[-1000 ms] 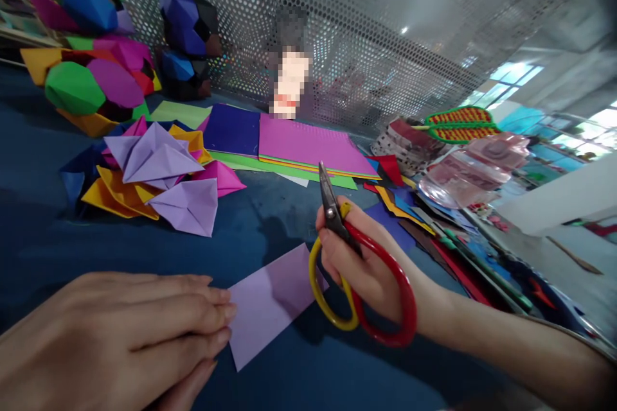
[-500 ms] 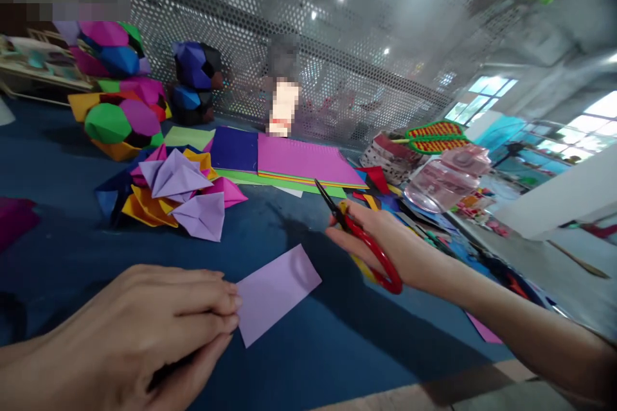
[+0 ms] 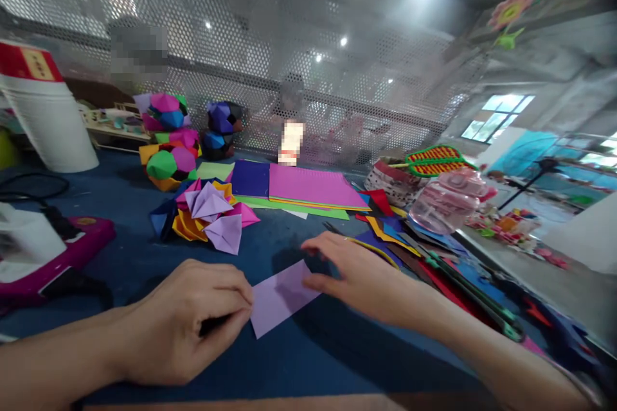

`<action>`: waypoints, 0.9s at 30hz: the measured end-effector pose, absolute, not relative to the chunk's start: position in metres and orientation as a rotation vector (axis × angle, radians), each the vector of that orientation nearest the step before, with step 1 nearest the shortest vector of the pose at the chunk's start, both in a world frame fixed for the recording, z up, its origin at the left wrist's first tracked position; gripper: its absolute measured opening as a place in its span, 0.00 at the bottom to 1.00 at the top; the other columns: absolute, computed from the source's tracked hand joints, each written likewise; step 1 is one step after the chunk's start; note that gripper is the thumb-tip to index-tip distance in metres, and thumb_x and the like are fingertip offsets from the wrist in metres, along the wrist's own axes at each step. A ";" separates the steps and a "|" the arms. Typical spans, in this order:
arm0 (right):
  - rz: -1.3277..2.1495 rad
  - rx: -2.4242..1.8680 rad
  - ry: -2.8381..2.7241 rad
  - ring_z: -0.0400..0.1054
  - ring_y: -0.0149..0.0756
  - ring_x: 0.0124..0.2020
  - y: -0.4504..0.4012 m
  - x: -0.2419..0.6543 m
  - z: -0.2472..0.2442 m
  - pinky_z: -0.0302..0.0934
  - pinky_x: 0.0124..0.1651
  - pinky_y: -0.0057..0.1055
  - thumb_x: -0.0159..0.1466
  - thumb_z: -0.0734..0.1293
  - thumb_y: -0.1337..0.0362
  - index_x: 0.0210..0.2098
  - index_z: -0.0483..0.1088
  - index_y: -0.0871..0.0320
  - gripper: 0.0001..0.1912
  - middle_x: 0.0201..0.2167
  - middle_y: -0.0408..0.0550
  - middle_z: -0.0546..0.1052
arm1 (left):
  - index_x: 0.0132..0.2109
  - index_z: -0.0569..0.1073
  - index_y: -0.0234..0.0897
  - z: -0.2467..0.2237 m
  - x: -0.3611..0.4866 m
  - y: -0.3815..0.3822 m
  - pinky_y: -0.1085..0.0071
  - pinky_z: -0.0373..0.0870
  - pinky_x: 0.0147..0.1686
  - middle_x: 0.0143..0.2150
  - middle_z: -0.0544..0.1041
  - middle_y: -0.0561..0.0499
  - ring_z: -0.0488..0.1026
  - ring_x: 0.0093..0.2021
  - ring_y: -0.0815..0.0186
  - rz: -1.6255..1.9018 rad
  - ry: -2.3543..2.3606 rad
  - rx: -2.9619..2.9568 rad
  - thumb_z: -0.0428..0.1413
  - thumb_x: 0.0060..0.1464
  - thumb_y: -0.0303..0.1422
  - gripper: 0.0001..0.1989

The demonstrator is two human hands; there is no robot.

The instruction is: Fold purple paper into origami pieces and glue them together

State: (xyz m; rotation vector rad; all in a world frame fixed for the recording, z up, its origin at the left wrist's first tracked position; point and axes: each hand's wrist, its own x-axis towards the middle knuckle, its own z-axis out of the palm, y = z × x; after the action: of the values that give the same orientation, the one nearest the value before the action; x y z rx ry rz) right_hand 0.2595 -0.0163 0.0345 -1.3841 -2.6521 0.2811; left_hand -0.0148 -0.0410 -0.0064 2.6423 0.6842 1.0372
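Observation:
A small rectangle of lilac paper [image 3: 283, 303] lies on the blue tabletop [image 3: 270, 372] in front of me. My left hand [image 3: 187, 321] pinches its left end between thumb and fingers. Over the paper's right end, my right hand [image 3: 344, 273] has its thumb and fingers apart, with nothing held in them. The thumb is at the paper's right edge; whether it presses on it I cannot tell. Just beyond the right hand lies a pair of scissors [image 3: 373, 249], partly hidden by that hand.
Folded paper pieces [image 3: 209, 202] and a stack of coloured sheets [image 3: 313, 186] are further back. A magenta power strip [image 3: 94, 237] and paper cups [image 3: 53, 119] stand left. Paper strips, a green-handled tool [image 3: 475, 295] and a pink bottle [image 3: 446, 205] are right.
My right hand has let go of the scissors, which now lie on the table, and has come down to the paper's right end. The view has shifted, showing more on the left.

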 end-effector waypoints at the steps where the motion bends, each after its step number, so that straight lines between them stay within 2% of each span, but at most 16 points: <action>1: 0.356 -1.371 -2.681 0.68 0.44 0.50 -0.014 0.252 0.036 0.61 0.50 0.39 0.63 0.65 0.48 0.56 0.64 0.55 0.27 0.52 0.51 0.71 | 0.38 0.79 0.38 -0.006 -0.015 -0.040 0.77 0.72 0.35 0.36 0.80 0.49 0.77 0.34 0.68 0.957 0.692 2.664 0.53 0.57 0.24 0.10; 3: 0.513 -1.342 -2.737 0.69 0.44 0.44 -0.007 0.244 0.038 0.63 0.43 0.37 0.54 0.72 0.46 0.55 0.65 0.57 0.34 0.47 0.51 0.74 | 0.39 0.77 0.37 -0.005 -0.016 -0.036 0.76 0.72 0.38 0.38 0.79 0.48 0.76 0.36 0.67 0.944 0.744 2.657 0.51 0.58 0.23 0.10; 4: 0.607 -1.313 -2.756 0.70 0.42 0.41 -0.003 0.243 0.038 0.63 0.39 0.34 0.52 0.74 0.49 0.53 0.67 0.56 0.34 0.43 0.49 0.75 | 0.40 0.77 0.36 -0.004 -0.016 -0.034 0.75 0.71 0.39 0.39 0.79 0.47 0.76 0.38 0.67 0.995 0.792 2.638 0.51 0.58 0.23 0.09; 6: 0.758 -1.222 -2.757 0.70 0.37 0.36 0.003 0.242 0.035 0.61 0.34 0.29 0.52 0.74 0.58 0.48 0.69 0.56 0.25 0.36 0.44 0.76 | 0.38 0.76 0.35 -0.003 -0.016 -0.028 0.74 0.71 0.41 0.39 0.78 0.47 0.76 0.39 0.67 1.086 0.865 2.594 0.51 0.59 0.24 0.09; 9: 0.820 -1.086 -2.694 0.68 0.32 0.33 0.006 0.242 0.028 0.59 0.34 0.26 0.58 0.68 0.70 0.40 0.71 0.57 0.10 0.32 0.42 0.75 | 0.38 0.77 0.35 0.000 -0.011 -0.021 0.72 0.70 0.44 0.39 0.79 0.47 0.76 0.42 0.66 1.125 0.932 2.564 0.51 0.61 0.27 0.09; 11: 0.762 -1.030 -2.628 0.68 0.32 0.35 0.002 0.241 0.024 0.60 0.37 0.27 0.60 0.66 0.70 0.39 0.71 0.59 0.07 0.35 0.44 0.75 | 0.38 0.77 0.35 0.003 -0.004 -0.016 0.72 0.70 0.44 0.40 0.79 0.47 0.76 0.42 0.65 1.088 0.997 2.525 0.51 0.61 0.29 0.09; 12: 0.727 -1.005 -2.605 0.67 0.34 0.37 -0.001 0.240 0.024 0.61 0.40 0.29 0.60 0.68 0.67 0.40 0.71 0.59 0.08 0.37 0.46 0.75 | 0.38 0.77 0.35 0.005 0.001 -0.014 0.73 0.70 0.42 0.40 0.79 0.48 0.76 0.42 0.65 1.074 1.019 2.507 0.51 0.62 0.30 0.10; 14: 0.678 -0.959 -2.608 0.66 0.39 0.43 -0.008 0.239 0.024 0.61 0.45 0.33 0.56 0.73 0.58 0.45 0.70 0.59 0.20 0.43 0.49 0.73 | 0.39 0.78 0.35 0.009 0.010 -0.008 0.74 0.70 0.37 0.41 0.80 0.47 0.76 0.42 0.65 1.043 1.042 2.492 0.51 0.61 0.31 0.10; 16: 0.659 -0.919 -2.670 0.64 0.44 0.49 -0.013 0.238 0.024 0.60 0.50 0.37 0.51 0.76 0.53 0.49 0.69 0.58 0.30 0.47 0.51 0.70 | 0.38 0.78 0.35 0.014 0.019 0.000 0.72 0.70 0.40 0.40 0.80 0.47 0.76 0.42 0.64 1.031 1.035 2.482 0.51 0.61 0.31 0.11; 17: 0.653 -0.912 -2.698 0.63 0.45 0.50 -0.016 0.237 0.024 0.59 0.51 0.38 0.50 0.77 0.53 0.49 0.69 0.58 0.31 0.48 0.52 0.70 | 0.37 0.78 0.35 0.015 0.023 0.005 0.71 0.70 0.41 0.40 0.80 0.47 0.76 0.41 0.64 1.023 1.029 2.464 0.51 0.60 0.31 0.11; 19: 0.633 -0.936 -2.699 0.64 0.45 0.48 -0.018 0.235 0.021 0.59 0.50 0.37 0.49 0.77 0.55 0.45 0.71 0.58 0.27 0.45 0.50 0.71 | 0.37 0.79 0.35 0.016 0.028 0.012 0.70 0.72 0.40 0.40 0.80 0.46 0.76 0.41 0.63 1.016 1.024 2.356 0.51 0.60 0.33 0.12; 23: 0.796 -0.918 -2.463 0.67 0.34 0.36 -0.017 0.231 0.010 0.61 0.39 0.29 0.58 0.70 0.68 0.36 0.67 0.57 0.08 0.34 0.42 0.73 | 0.38 0.79 0.33 0.012 0.028 0.013 0.72 0.73 0.33 0.40 0.79 0.43 0.76 0.40 0.60 0.948 0.969 1.944 0.53 0.59 0.39 0.14; 25: 0.806 -0.865 -2.308 0.67 0.31 0.33 -0.014 0.230 0.003 0.61 0.38 0.27 0.61 0.64 0.73 0.36 0.65 0.57 0.06 0.33 0.41 0.72 | 0.42 0.78 0.34 0.010 0.025 0.008 0.73 0.72 0.33 0.42 0.78 0.44 0.75 0.42 0.60 0.877 0.947 1.772 0.55 0.58 0.41 0.15; 27: 0.688 -0.832 -2.201 0.67 0.31 0.35 -0.011 0.229 -0.001 0.62 0.39 0.28 0.62 0.62 0.74 0.37 0.65 0.56 0.07 0.34 0.42 0.72 | 0.47 0.76 0.35 0.010 0.021 0.004 0.76 0.68 0.31 0.43 0.78 0.45 0.75 0.41 0.62 0.802 0.918 1.667 0.56 0.57 0.43 0.17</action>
State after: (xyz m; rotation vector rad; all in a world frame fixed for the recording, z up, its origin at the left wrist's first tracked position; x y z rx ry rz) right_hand 0.2292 -0.0108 -0.0012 -0.8317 -2.2006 0.6883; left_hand 0.0211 0.0037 0.0096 1.6669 0.9176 0.8024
